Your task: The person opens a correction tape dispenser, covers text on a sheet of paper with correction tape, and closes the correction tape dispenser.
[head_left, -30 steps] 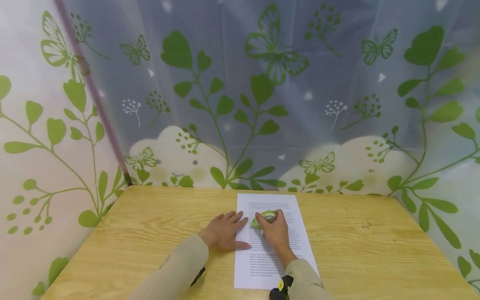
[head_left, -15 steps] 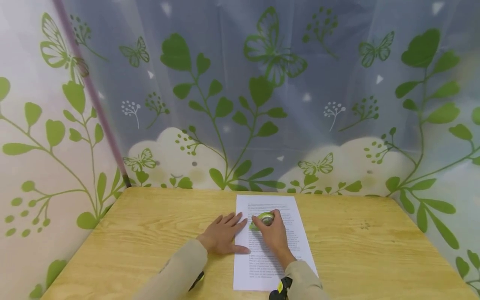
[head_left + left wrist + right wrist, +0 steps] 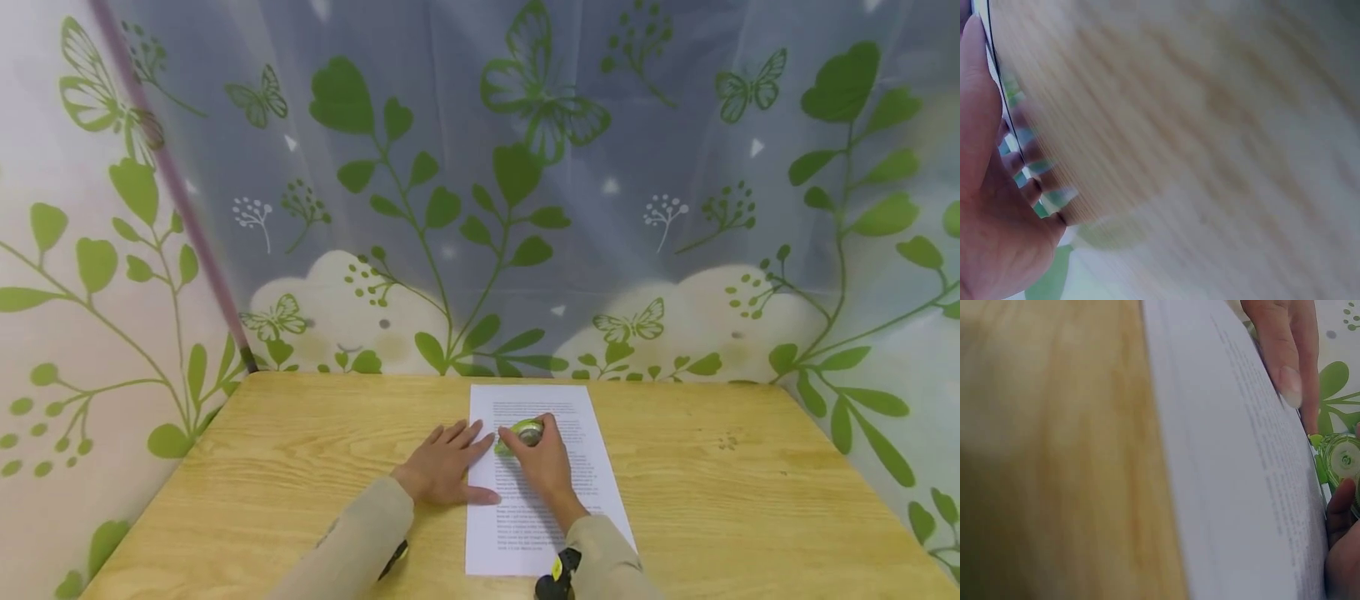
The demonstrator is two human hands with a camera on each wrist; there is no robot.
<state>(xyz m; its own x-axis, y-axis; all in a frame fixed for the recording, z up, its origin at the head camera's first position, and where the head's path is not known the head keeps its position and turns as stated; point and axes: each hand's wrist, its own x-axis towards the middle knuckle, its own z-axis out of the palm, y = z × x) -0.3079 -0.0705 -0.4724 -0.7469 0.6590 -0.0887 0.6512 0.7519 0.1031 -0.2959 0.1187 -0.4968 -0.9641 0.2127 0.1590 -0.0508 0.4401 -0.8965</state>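
Observation:
A printed sheet of paper [image 3: 525, 533] lies on the wooden table in the head view. My left hand [image 3: 444, 468] rests on the sheet's left edge, fingers spread and thumb stretched over the margin. Between thumb and fingers, my right hand [image 3: 546, 467] holds a green correction tape dispenser [image 3: 528, 432] low over the upper lines of text. The right wrist view shows the dispenser's clear round body [image 3: 1342, 456] at the right edge, with part of the right hand [image 3: 1344, 556] below it. Whether its tip touches the paper I cannot tell. Only the left hand's thumb side [image 3: 997, 206] shows in the left wrist view.
The wooden table [image 3: 712, 500] extends to both sides of the sheet. Behind it hangs a curtain [image 3: 615, 192] with leaf and butterfly prints. A dark pole [image 3: 180, 200] runs down to the table's back left corner.
My right hand, with the correction tape dispenser in it, has shifted slightly left along the text. The left hand stays in place on the sheet; the head view has shifted a little.

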